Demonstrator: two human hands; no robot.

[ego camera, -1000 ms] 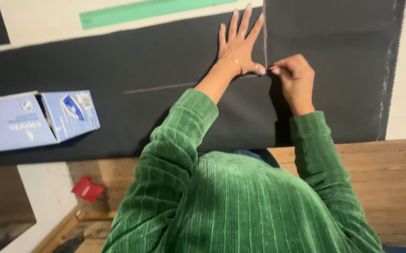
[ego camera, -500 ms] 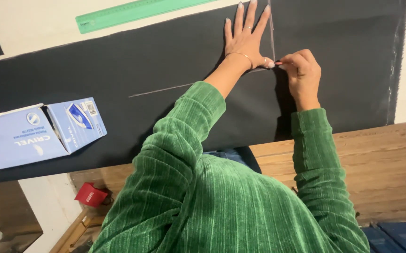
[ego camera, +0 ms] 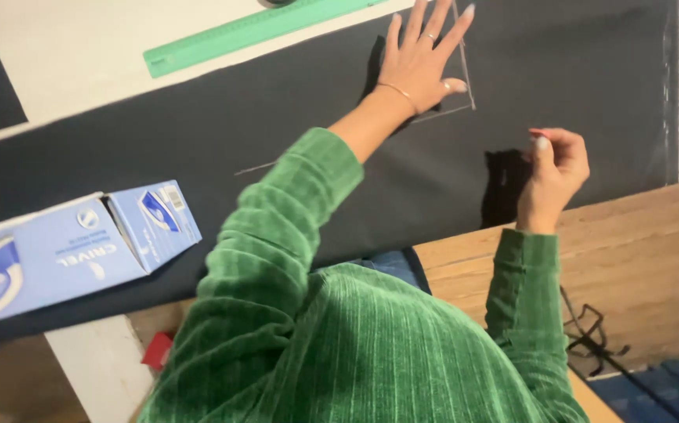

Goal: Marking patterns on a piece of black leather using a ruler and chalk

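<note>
While the left hand (ego camera: pixel 422 63) lies flat with fingers spread on the dark fabric (ego camera: pixel 277 141), its palm presses the cloth just beside a pale chalk line (ego camera: pixel 465 70) that runs far and turns left in a corner. To the right and nearer, the right hand (ego camera: pixel 555 168) is closed, its fingertips pinched on a small reddish piece of chalk (ego camera: pixel 537 133), held just above the cloth, apart from the line. A green ruler (ego camera: pixel 253 30) lies at the far edge of the fabric on the white counter (ego camera: pixel 65 55). At the left, a blue cardboard box (ego camera: pixel 73 247) rests on the cloth. Both arms wear green ribbed sleeves (ego camera: pixel 277 227).
</note>
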